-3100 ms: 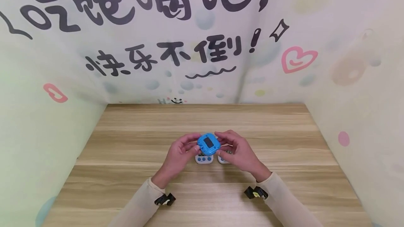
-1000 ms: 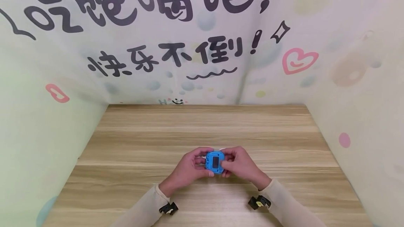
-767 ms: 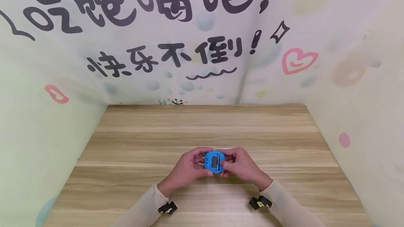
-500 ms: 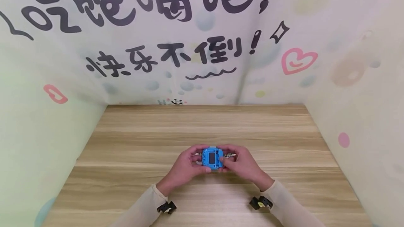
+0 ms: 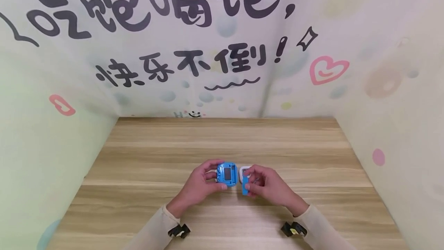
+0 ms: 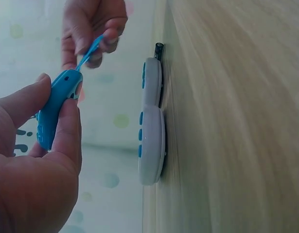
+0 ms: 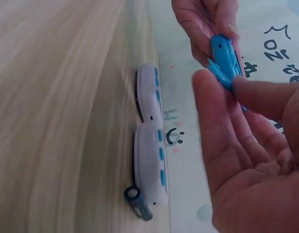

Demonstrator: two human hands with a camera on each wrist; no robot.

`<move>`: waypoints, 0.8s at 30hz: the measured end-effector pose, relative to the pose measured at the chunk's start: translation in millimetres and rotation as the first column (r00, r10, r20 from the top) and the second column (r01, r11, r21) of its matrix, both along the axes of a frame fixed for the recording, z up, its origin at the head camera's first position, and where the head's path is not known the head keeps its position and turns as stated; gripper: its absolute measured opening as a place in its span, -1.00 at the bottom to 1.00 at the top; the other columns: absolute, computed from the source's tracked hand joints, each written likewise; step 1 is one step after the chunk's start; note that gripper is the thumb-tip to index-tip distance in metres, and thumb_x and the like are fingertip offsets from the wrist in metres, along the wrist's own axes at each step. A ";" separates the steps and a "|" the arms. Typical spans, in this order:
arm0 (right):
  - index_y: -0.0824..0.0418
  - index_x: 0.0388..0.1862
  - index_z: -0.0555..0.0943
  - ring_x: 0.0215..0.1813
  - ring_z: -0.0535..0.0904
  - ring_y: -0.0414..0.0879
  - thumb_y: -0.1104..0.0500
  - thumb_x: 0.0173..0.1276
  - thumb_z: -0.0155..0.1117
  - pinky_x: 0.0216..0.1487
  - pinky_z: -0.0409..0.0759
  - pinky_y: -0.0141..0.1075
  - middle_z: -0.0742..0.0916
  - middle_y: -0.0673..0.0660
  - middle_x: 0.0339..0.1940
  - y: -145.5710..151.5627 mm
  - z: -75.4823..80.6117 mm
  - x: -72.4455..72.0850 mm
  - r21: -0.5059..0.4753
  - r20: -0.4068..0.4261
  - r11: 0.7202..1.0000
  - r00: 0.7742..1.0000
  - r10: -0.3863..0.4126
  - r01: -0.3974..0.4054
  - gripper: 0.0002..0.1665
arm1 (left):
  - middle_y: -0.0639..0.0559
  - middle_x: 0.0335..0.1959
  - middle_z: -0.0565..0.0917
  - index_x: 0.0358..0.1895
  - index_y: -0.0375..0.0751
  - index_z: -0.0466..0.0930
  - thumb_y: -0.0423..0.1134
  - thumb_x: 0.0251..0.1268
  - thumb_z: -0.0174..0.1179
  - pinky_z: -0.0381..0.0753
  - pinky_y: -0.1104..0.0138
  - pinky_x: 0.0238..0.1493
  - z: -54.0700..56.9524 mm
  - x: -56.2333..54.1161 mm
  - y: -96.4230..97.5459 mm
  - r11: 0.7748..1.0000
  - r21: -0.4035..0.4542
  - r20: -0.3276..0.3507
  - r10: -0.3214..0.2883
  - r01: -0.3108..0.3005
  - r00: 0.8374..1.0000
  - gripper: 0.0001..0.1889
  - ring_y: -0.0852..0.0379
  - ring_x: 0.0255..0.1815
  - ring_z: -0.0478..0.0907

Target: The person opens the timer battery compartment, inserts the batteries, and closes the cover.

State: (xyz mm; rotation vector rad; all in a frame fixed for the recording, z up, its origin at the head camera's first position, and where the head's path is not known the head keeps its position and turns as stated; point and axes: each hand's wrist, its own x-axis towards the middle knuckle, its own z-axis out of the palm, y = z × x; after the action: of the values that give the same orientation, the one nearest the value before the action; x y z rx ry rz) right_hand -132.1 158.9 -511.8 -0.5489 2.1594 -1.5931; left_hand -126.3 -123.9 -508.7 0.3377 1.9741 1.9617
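My left hand (image 5: 192, 186) holds a blue digital timer (image 5: 227, 174) by its edges, thumb on the near side. Its back faces up, with a dark rectangle in the middle and the battery bay uncovered at the right side. Just to the right, my right hand (image 5: 272, 186) pinches a small blue battery cover (image 5: 245, 186) between thumb and fingers, apart from the timer. In the left wrist view the timer (image 6: 59, 107) and the thin cover (image 6: 91, 51) are both above the table.
Two white timers with blue buttons, a nearer one (image 6: 150, 145) and a farther one (image 6: 151, 80), lie end to end on the wooden table (image 5: 138, 157). A small battery (image 7: 138, 204) lies beside one. Printed wall sheets (image 5: 222, 99) enclose the table's back and sides.
Earlier both hands held the timer together and the right thumb worked at its back. The cover has come off in my right hand, and the hands have moved apart.
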 end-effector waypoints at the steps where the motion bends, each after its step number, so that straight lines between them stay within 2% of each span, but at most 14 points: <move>1: 0.27 0.12 0.62 -0.30 0.81 0.11 0.27 0.47 0.43 -0.25 0.85 -0.14 0.75 0.20 -0.25 1.9 -1.9 1.1 0.019 -0.004 0.999 1.000 0.030 -0.030 -0.69 | -0.23 0.34 0.56 0.52 -0.27 0.38 -0.39 0.19 0.56 0.80 0.30 0.05 -0.4 -0.2 -1.3 1.000 0.003 0.004 0.003 -0.003 1.000 -0.18 0.00 0.09 0.68; 4: 0.17 0.02 0.64 -0.32 0.78 0.00 0.28 0.46 0.43 -0.26 0.83 -0.22 0.75 0.11 -0.31 5.6 -7.4 5.0 0.089 -0.031 0.990 0.993 0.116 -0.113 -0.78 | -0.26 0.34 0.55 0.52 -0.29 0.37 -0.41 0.17 0.56 0.81 0.28 0.06 -1.5 -1.0 -4.3 1.000 0.016 0.009 0.010 -0.011 1.000 -0.17 0.00 0.11 0.69; 7: 0.08 -0.06 0.65 -0.36 0.74 -0.08 0.30 0.46 0.42 -0.29 0.78 -0.29 0.72 0.04 -0.35 7.1 -11.3 9.0 0.160 -0.051 0.976 0.986 0.161 -0.151 -0.81 | -0.26 0.34 0.55 0.52 -0.25 0.39 -0.40 0.16 0.57 0.80 0.26 0.07 -1.9 -1.7 -6.1 1.000 0.021 0.013 0.014 -0.015 1.000 -0.17 0.00 0.14 0.70; 12: 0.01 -0.14 0.65 -0.36 0.65 -0.24 0.33 0.42 0.43 -0.29 0.67 -0.38 0.70 -0.11 -0.40 6.4 -15.5 11.8 0.297 -0.098 0.944 0.979 0.177 -0.141 -0.77 | -0.24 0.36 0.56 0.50 -0.15 0.42 -0.38 0.16 0.58 0.80 0.25 0.10 -0.8 -2.0 -7.8 1.000 0.018 0.024 0.022 -0.023 0.999 -0.19 -0.04 0.18 0.70; 16: 0.01 -0.15 0.67 -0.35 0.56 -0.30 0.29 0.41 0.46 -0.29 0.61 -0.41 0.67 -0.18 -0.41 5.9 -15.9 11.0 0.384 -0.143 0.914 0.970 0.198 -0.130 -0.81 | -0.29 0.36 0.54 0.52 -0.26 0.37 -0.38 0.18 0.57 0.80 0.25 0.10 -0.7 -2.4 -8.5 1.000 0.021 0.023 0.020 -0.021 1.000 -0.17 -0.06 0.19 0.70; 20: 0.01 -0.16 0.67 -0.36 0.51 -0.31 0.25 0.40 0.48 -0.33 0.56 -0.42 0.63 -0.18 -0.44 5.1 -15.8 11.0 0.435 -0.148 0.892 0.967 0.206 -0.123 -0.82 | -0.29 0.35 0.55 0.51 -0.26 0.38 -0.40 0.18 0.56 0.80 0.27 0.10 -1.1 -2.6 -8.1 0.999 0.023 0.029 0.023 -0.023 0.999 -0.18 -0.03 0.17 0.70; 24: 0.02 -0.20 0.66 -0.40 0.48 -0.32 0.25 0.40 0.49 -0.37 0.52 -0.43 0.60 -0.18 -0.47 2.8 -16.6 12.0 0.449 -0.175 0.886 0.960 0.217 -0.119 -0.83 | -0.28 0.34 0.56 0.49 -0.17 0.43 -0.41 0.19 0.55 0.79 0.28 0.10 -0.9 -2.2 -7.7 0.999 0.021 0.031 0.025 -0.026 0.999 -0.22 0.00 0.15 0.70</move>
State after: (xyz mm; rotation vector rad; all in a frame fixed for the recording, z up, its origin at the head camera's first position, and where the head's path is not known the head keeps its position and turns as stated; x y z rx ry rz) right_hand -120.1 161.7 -528.4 -0.7692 2.4510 -0.9463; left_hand -128.6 -131.6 -509.6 0.2875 1.9495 1.9931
